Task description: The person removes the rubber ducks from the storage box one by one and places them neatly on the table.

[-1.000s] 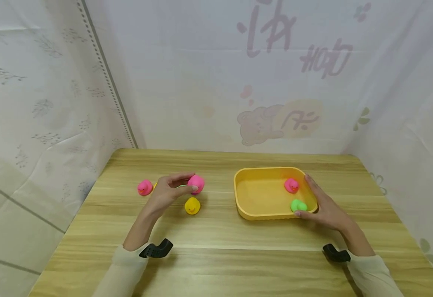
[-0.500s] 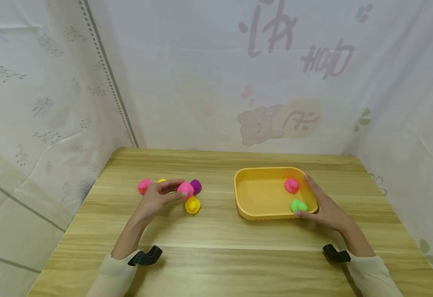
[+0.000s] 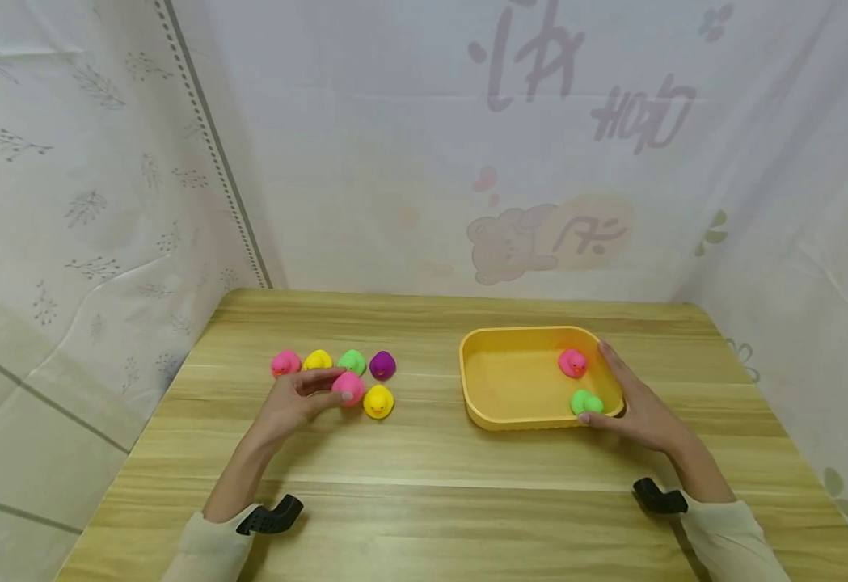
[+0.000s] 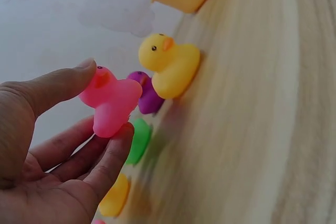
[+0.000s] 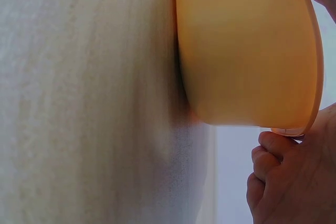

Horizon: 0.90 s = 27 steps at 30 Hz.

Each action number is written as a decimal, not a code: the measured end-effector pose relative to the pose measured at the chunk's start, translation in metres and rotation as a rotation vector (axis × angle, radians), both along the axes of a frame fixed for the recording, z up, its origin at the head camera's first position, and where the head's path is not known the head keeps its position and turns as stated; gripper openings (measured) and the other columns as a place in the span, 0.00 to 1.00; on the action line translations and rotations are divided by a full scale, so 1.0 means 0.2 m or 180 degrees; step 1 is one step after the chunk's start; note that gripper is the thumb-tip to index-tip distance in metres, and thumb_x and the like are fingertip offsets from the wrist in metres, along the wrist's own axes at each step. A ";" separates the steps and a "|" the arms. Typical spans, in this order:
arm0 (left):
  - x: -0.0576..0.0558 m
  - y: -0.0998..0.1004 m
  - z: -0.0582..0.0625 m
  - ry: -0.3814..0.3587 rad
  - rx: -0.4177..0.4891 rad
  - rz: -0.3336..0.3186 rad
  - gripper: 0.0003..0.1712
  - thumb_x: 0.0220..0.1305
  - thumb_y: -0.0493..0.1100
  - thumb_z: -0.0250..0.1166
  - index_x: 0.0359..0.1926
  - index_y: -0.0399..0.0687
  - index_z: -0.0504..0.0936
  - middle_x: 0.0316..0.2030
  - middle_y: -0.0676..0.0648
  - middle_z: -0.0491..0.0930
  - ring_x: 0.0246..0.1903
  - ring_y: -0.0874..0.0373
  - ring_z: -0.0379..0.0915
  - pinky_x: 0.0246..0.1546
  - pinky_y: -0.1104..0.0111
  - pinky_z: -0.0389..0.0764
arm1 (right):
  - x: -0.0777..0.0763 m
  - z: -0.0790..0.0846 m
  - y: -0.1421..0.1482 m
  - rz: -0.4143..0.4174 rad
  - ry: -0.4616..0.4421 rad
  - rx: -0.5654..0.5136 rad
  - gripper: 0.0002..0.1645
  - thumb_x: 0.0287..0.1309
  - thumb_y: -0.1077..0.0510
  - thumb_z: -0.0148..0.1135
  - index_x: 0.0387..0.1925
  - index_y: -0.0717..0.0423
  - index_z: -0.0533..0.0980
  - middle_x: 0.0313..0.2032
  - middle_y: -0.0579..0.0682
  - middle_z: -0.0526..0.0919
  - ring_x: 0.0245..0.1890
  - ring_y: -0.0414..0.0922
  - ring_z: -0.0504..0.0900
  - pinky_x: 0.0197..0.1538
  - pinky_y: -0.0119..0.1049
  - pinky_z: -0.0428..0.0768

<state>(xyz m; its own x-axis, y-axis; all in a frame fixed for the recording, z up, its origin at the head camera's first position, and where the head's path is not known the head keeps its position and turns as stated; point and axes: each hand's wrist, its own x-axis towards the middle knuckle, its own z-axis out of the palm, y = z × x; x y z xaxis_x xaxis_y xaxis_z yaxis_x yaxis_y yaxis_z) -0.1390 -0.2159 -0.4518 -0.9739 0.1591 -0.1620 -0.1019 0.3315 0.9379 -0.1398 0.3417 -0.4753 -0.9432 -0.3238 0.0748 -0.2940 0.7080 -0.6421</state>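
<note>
1. The pink duck (image 3: 349, 389) is pinched between the thumb and fingertips of my left hand (image 3: 283, 411), raised off the wooden table (image 3: 467, 517).
2. Just beside it, to the right, a front yellow duck (image 3: 378, 402) stands upright.
3. Behind run, left to right, a second pink duck (image 3: 286, 363), a back yellow duck (image 3: 318, 360), a green duck (image 3: 352, 361) and a purple duck (image 3: 383, 365).
4. Well apart, my right hand (image 3: 640, 416) grips the right end of the yellow tray (image 3: 507, 384), thumb at the near rim.
5. Inside sit a third pink duck (image 3: 572, 364) and another green duck (image 3: 586, 402).
</note>
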 end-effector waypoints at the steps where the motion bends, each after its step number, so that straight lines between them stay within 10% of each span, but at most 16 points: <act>1: 0.00 0.00 -0.01 -0.0011 0.0007 -0.0004 0.33 0.62 0.50 0.75 0.65 0.41 0.79 0.62 0.40 0.80 0.61 0.48 0.76 0.53 0.75 0.77 | 0.00 0.00 0.00 0.0000 -0.0005 0.0004 0.75 0.53 0.48 0.79 0.83 0.48 0.34 0.83 0.60 0.37 0.78 0.73 0.45 0.71 0.77 0.51; 27: 0.02 -0.02 -0.06 0.0251 -0.0652 -0.0096 0.28 0.64 0.45 0.73 0.63 0.37 0.81 0.51 0.38 0.85 0.45 0.53 0.82 0.44 0.74 0.81 | 0.01 0.00 -0.01 -0.0011 -0.0026 0.0018 0.74 0.53 0.47 0.78 0.83 0.48 0.34 0.83 0.61 0.37 0.78 0.73 0.45 0.71 0.77 0.51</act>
